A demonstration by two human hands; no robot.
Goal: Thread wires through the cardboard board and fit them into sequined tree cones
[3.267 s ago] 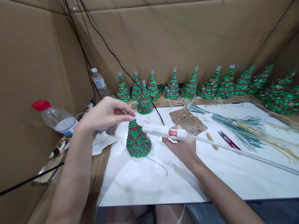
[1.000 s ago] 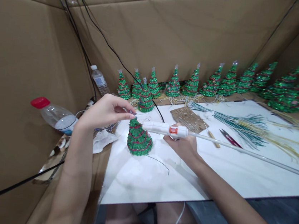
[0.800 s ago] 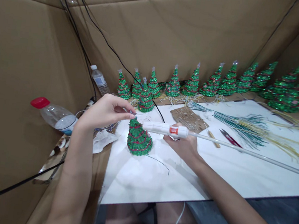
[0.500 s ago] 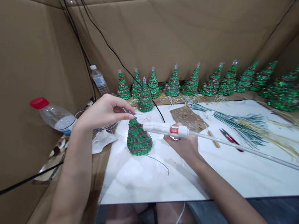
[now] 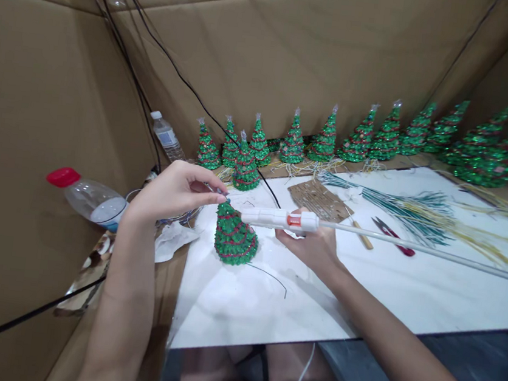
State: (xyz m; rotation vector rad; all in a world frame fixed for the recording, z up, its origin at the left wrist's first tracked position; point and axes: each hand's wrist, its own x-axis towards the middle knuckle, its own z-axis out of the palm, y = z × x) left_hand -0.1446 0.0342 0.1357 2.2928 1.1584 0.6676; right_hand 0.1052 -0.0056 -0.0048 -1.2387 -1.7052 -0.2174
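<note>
A small green Christmas tree (image 5: 234,237) with red garland stands on the white board, leaning a little to the left. My left hand (image 5: 185,189) comes from the left, thumb and forefinger pinching the tree's top; the tip itself is mostly hidden. In my right hand (image 5: 312,240) is a white hot glue gun (image 5: 273,218) with a red-orange patch. Its nozzle points left at the tree's upper side; whether it touches, I cannot tell. A long glue stick (image 5: 395,242) runs out of the back of the gun. A thin dark wire (image 5: 274,273) lies beside the tree's base.
Several finished-looking trees (image 5: 293,139) line the cardboard wall behind. On the white board (image 5: 230,316) lie a brown card (image 5: 319,201), green and yellow wires (image 5: 416,212), snips (image 5: 393,237) and a wooden-handled tool (image 5: 363,235). Bottles (image 5: 92,199) and crumpled tissue (image 5: 175,241) are at left.
Almost nothing differs. The whole view shifts very slightly, and both hands keep their hold on the tree's top and the glue gun.
</note>
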